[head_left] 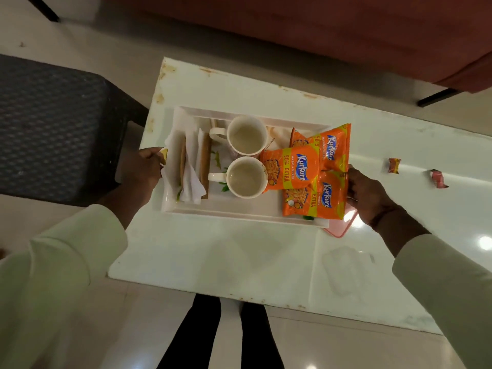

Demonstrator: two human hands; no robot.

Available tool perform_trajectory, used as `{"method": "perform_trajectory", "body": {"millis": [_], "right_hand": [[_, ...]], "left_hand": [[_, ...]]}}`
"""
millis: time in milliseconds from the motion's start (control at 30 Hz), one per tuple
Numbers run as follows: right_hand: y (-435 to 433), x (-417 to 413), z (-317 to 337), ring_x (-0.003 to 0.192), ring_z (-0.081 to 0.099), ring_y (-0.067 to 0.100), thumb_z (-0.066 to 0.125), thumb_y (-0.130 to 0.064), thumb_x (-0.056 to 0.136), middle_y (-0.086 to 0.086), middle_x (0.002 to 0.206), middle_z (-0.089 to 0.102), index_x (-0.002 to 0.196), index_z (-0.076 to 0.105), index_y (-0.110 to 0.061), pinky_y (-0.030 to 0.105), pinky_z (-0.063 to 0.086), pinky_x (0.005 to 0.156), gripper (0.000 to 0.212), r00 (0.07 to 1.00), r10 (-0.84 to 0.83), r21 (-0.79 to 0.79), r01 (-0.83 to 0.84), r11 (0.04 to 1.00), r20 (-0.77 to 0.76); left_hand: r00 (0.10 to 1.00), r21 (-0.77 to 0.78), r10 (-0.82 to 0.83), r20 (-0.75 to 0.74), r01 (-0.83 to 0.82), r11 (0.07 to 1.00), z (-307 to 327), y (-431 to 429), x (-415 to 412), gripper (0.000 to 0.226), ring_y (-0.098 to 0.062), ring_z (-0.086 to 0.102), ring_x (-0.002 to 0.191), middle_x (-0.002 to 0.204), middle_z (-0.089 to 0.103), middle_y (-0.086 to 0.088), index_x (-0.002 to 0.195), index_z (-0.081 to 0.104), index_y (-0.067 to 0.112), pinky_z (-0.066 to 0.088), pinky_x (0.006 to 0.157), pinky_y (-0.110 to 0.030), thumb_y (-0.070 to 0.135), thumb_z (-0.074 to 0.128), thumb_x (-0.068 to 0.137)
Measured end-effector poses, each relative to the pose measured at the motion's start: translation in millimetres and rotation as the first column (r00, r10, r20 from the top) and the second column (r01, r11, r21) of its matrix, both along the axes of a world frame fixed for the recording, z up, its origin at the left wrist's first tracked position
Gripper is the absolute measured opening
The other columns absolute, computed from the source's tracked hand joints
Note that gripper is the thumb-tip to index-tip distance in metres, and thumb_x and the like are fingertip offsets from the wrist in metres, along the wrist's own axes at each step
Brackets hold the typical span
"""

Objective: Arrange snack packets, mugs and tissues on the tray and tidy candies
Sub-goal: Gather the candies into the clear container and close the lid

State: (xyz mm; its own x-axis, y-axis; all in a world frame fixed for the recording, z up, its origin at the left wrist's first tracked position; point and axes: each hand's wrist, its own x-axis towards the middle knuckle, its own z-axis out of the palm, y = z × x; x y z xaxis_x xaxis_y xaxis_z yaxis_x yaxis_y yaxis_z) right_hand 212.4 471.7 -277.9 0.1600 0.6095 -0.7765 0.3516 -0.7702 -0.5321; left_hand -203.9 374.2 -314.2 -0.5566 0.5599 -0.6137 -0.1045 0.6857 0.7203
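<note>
A white rectangular tray [239, 210] rests on the white table [239, 257]. Two empty white mugs [246, 135] [246, 178] stand in its middle, handles pointing left. White tissues [190, 166] in a brown holder fill its left end. Several orange snack packets [290, 167] overlap at its right end. My left hand [145, 167] grips the tray's left edge. My right hand [368, 197] grips the right edge beside the packets. Two wrapped candies [394, 165] [438, 178] lie loose on the table to the right.
A pink item [346, 226] pokes out under the tray's right corner. A dark woven seat [58, 123] stands left of the table, a reddish sofa [346, 30] behind it. My legs [221, 336] are at the table's near edge.
</note>
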Motion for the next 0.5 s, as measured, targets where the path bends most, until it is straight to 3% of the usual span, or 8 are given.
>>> {"method": "perform_trajectory", "body": {"millis": [100, 300, 500], "right_hand": [[-12.3, 1.6, -0.4, 0.117, 0.061, 0.033, 0.046, -0.05, 0.098, 0.016, 0.123, 0.067, 0.127, 0.062, -0.01, 0.05, 0.041, 0.109, 0.052, 0.999, -0.04, 0.002, 0.04, 0.999, -0.015], [-21.6, -2.1, 0.9, 0.117, 0.06, 0.028, 0.042, -0.05, 0.099, 0.011, 0.124, 0.067, 0.127, 0.062, -0.012, 0.049, 0.035, 0.113, 0.052, 0.996, -0.079, 0.012, 0.08, 0.997, -0.032], [-20.7, -3.2, 0.0, 0.119, 0.059, 0.027, 0.041, -0.054, 0.098, 0.008, 0.125, 0.066, 0.127, 0.062, -0.016, 0.051, 0.033, 0.114, 0.052, 0.996, -0.077, 0.019, 0.078, 0.997, -0.041]], "left_hand": [[0.999, -0.004, -0.052, -0.005, 0.052, 0.999, -1.4, 14.8, -7.0, 0.018, -0.025, 0.06, 0.097, 0.097, 0.064, -0.008, 0.104, 0.064, 0.015, 0.051, 0.087, -0.039, 0.011, 0.049, 0.097], [0.997, -0.068, -0.068, -0.033, 0.066, 0.996, -10.4, 28.7, -20.8, 0.015, -0.025, 0.063, 0.104, 0.104, 0.066, -0.003, 0.097, 0.069, 0.025, 0.054, 0.088, -0.039, 0.02, 0.055, 0.096], [0.997, -0.105, -0.03, -0.068, 0.023, 0.994, -12.2, 27.9, -19.7, 0.02, -0.024, 0.061, 0.106, 0.108, 0.065, -0.001, 0.103, 0.069, 0.027, 0.051, 0.095, -0.044, 0.02, 0.052, 0.096]]}}
